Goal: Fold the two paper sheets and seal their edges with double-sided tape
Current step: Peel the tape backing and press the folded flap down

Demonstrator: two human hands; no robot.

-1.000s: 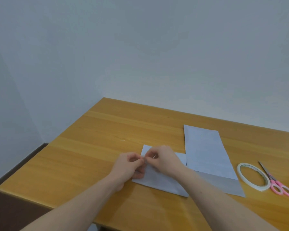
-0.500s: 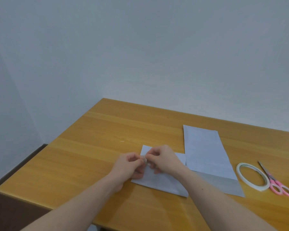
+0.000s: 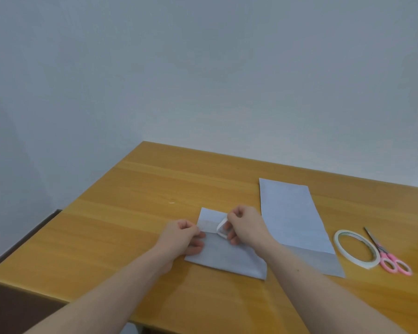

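- On the wooden worktop [image 3: 130, 227], the smaller folded paper sheet [image 3: 227, 259] lies flat in front of the person, with both hands on it.
- The left hand [image 3: 182, 237] presses the sheet's left edge down, its fingers curled in and the thumb tip pinned against the paper.
- The right hand [image 3: 245, 225] pinches a thin whitish strip [image 3: 222, 228], which curls up in a loop off the sheet's upper flap; I can't make out whether it is tape or its backing.
- A faint pale band runs across the flap from the left hand towards that loop.
- The second paper sheet [image 3: 292, 218], longer and narrower, lies just to the right, its near end folded up into a darker band; the right forearm crosses its lower left corner.
- The roll of double-sided tape [image 3: 340, 245] lies flat to the right of that sheet, close beside it.
- Pink-handled scissors [image 3: 386, 255] lie against the roll's right side, blades pointing away from the person.
- A plain pale wall [image 3: 203, 80] stands behind the worktop.
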